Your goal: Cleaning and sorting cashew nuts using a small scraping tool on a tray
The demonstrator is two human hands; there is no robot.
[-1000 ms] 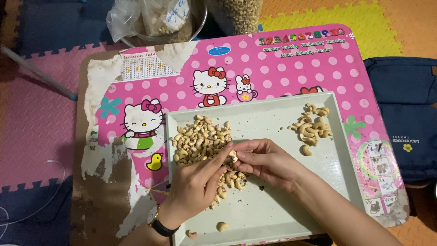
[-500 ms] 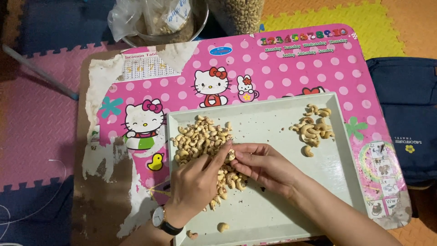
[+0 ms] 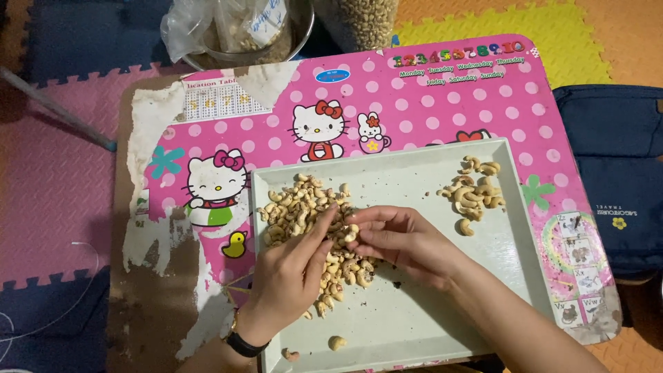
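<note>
A pale grey square tray (image 3: pixel 428 324) lies on a small pink cartoon-print table (image 3: pixel 428 103). A big heap of cashew nuts (image 3: pixel 297 207) fills the tray's left side, and a smaller pile of cashews (image 3: pixel 475 193) sits at its upper right. My left hand (image 3: pixel 293 276), with a dark watch at the wrist, rests on the big heap with fingers spread over the nuts. My right hand (image 3: pixel 404 242) meets it at the heap's right edge, fingertips pinching a cashew (image 3: pixel 351 233). A single nut (image 3: pixel 336 342) lies near the tray's front edge.
A metal bowl with clear plastic bags (image 3: pixel 235 31) and a bag of nuts (image 3: pixel 366 21) stand beyond the table's far edge. A dark blue bag (image 3: pixel 618 173) lies on the right. Coloured foam floor mats (image 3: pixel 55 179) surround the table, whose left side has torn, peeling print.
Both hands stay at the heap's right edge; fingers have shifted slightly among the nuts. The view has barely moved.
</note>
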